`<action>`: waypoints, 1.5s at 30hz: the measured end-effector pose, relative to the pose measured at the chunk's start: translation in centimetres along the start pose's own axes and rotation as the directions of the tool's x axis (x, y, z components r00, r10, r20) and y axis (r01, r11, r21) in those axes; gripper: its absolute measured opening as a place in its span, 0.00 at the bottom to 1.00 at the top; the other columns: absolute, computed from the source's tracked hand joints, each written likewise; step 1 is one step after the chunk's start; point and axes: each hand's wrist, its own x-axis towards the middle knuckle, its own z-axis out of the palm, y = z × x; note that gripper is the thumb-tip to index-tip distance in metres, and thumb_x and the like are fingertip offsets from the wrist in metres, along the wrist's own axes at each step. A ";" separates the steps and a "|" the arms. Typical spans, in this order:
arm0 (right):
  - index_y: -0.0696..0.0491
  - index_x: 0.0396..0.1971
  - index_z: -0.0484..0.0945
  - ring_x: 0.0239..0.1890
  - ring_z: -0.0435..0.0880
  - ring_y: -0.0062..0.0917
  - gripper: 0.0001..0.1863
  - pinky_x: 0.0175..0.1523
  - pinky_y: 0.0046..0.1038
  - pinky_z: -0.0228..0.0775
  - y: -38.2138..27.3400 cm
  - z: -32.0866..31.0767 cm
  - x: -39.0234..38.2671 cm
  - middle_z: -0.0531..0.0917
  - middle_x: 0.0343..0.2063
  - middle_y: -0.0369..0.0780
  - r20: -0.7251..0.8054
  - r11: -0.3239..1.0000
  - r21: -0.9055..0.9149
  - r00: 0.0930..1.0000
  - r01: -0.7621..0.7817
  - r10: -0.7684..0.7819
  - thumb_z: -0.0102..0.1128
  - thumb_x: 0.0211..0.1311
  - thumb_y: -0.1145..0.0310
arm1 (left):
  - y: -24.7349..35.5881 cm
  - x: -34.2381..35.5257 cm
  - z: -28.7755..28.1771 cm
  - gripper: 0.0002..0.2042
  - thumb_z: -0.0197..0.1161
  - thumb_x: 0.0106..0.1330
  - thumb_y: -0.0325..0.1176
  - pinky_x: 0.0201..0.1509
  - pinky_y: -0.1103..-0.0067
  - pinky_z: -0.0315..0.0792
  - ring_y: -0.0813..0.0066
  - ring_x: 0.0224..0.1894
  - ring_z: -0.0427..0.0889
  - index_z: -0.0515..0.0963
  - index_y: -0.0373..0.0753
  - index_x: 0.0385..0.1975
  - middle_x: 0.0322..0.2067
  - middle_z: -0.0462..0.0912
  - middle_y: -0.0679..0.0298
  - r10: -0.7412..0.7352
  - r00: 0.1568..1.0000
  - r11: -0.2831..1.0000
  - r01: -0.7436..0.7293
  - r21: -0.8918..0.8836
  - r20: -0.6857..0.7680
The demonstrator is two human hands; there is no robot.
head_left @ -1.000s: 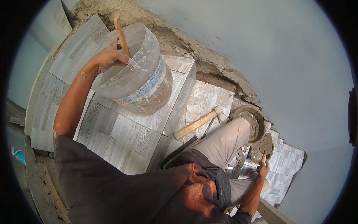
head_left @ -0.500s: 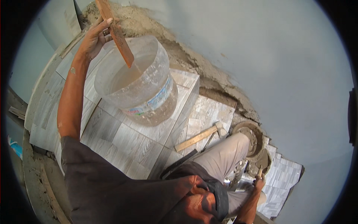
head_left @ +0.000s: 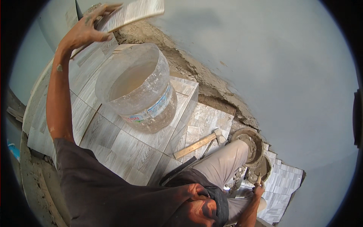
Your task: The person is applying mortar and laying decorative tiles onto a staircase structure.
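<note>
My left hand (head_left: 89, 32) is raised at the upper left, its fingers and thumb on a narrow strip of grey wood-look tile (head_left: 136, 13). The patterned face of the strip shows. Below it stands a clear, mortar-smeared plastic tub (head_left: 162, 113) with cloudy water inside. At the lower right my right hand (head_left: 258, 190) is closed on the wooden handle of a tool (head_left: 259, 178), its far end at a round tub of wet mortar (head_left: 264, 170); its head is hard to make out. A second mortar tub (head_left: 259, 149) sits just beyond.
A hammer with a wooden handle (head_left: 194, 146) lies on the lower tiled step beside my knee. Grey tiles (head_left: 109, 132) cover the step under the water tub. Rough broken mortar (head_left: 196, 70) runs along the foot of the grey wall (head_left: 264, 56).
My left hand has moved the tile strip up and away from above the water tub. It has turned from its brown back to its grey face. My right hand has hardly moved.
</note>
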 end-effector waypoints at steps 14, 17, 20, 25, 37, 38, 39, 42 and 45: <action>0.33 0.53 0.72 0.64 0.46 0.56 0.31 0.66 0.49 0.39 -1.9 -0.3 -1.3 0.49 0.64 0.53 0.034 0.999 -0.014 0.999 -0.036 0.036 0.63 0.43 0.53 | 1.0 -3.2 5.7 0.34 0.66 0.29 0.33 0.52 0.70 0.68 0.57 0.47 0.74 0.75 0.36 0.47 0.43 0.77 0.54 -0.181 0.703 0.957 -0.037 0.289 0.688; 0.59 0.53 0.70 0.13 0.72 0.21 0.26 0.14 0.24 0.61 -1.6 0.0 -1.1 0.78 0.22 0.41 -0.085 0.985 -0.048 0.982 0.163 -0.167 0.56 0.50 0.72 | 2.1 -2.0 9.7 0.29 0.67 0.31 0.35 0.48 0.69 0.70 0.56 0.44 0.76 0.77 0.40 0.43 0.39 0.79 0.55 -0.106 0.578 0.923 -0.246 0.296 0.809; 0.58 0.52 0.71 0.13 0.72 0.21 0.25 0.14 0.24 0.62 0.3 -0.3 -0.2 0.79 0.22 0.41 -0.127 0.975 -0.139 0.973 0.176 -0.193 0.57 0.50 0.71 | 3.0 -1.3 13.2 0.24 0.68 0.34 0.36 0.45 0.68 0.70 0.56 0.44 0.76 0.78 0.41 0.39 0.39 0.79 0.55 -0.014 0.501 0.920 -0.332 0.207 0.866; 0.58 0.50 0.72 0.14 0.75 0.21 0.24 0.15 0.24 0.65 0.5 -0.6 -0.2 0.80 0.23 0.43 -0.151 0.944 -0.250 0.954 0.216 -0.259 0.57 0.51 0.68 | 1.6 -2.0 17.7 0.18 0.66 0.41 0.37 0.44 0.66 0.70 0.53 0.41 0.78 0.79 0.38 0.35 0.35 0.80 0.52 -0.067 0.469 0.914 -0.324 0.242 0.881; 0.32 0.52 0.73 0.61 0.52 0.56 0.29 0.63 0.50 0.45 -3.1 -1.1 -2.3 0.57 0.60 0.52 0.043 0.990 -0.141 0.999 0.008 -0.002 0.64 0.44 0.55 | 1.9 1.9 5.4 0.35 0.70 0.26 0.28 0.44 0.71 0.73 0.57 0.41 0.79 0.74 0.39 0.47 0.39 0.80 0.56 -0.253 0.607 0.883 -0.174 0.437 0.753; 0.32 0.52 0.73 0.61 0.52 0.56 0.29 0.63 0.50 0.45 -3.2 -1.0 -2.3 0.57 0.60 0.52 0.045 0.990 -0.143 0.999 0.012 -0.005 0.64 0.44 0.55 | 2.1 1.9 4.3 0.36 0.70 0.26 0.27 0.45 0.71 0.72 0.58 0.42 0.78 0.73 0.38 0.47 0.39 0.80 0.56 -0.266 0.674 0.855 -0.165 0.491 0.690; 0.32 0.52 0.73 0.60 0.53 0.56 0.28 0.63 0.50 0.46 -3.2 -0.7 -2.3 0.58 0.59 0.51 0.020 0.983 -0.186 1.000 0.010 -0.007 0.64 0.44 0.55 | 2.4 1.8 3.6 0.36 0.70 0.26 0.25 0.46 0.71 0.72 0.58 0.42 0.78 0.73 0.38 0.48 0.39 0.80 0.56 -0.273 0.735 0.826 -0.152 0.543 0.620; 0.31 0.52 0.73 0.60 0.55 0.56 0.28 0.63 0.50 0.46 -3.2 -0.6 -2.4 0.58 0.59 0.51 0.002 0.973 -0.230 1.000 0.007 -0.007 0.64 0.44 0.55 | 3.4 1.3 2.5 0.38 0.70 0.26 0.22 0.48 0.71 0.71 0.60 0.44 0.77 0.72 0.39 0.49 0.40 0.80 0.58 -0.258 0.800 0.807 -0.129 0.576 0.542; 0.30 0.52 0.72 0.60 0.54 0.56 0.29 0.63 0.50 0.45 -3.1 -1.0 -2.1 0.56 0.60 0.51 0.040 0.985 -0.174 0.999 -0.010 0.017 0.64 0.44 0.54 | 3.2 1.0 3.0 0.39 0.70 0.25 0.19 0.50 0.71 0.71 0.61 0.45 0.77 0.72 0.40 0.50 0.41 0.79 0.59 -0.344 0.794 0.814 -0.013 0.580 0.501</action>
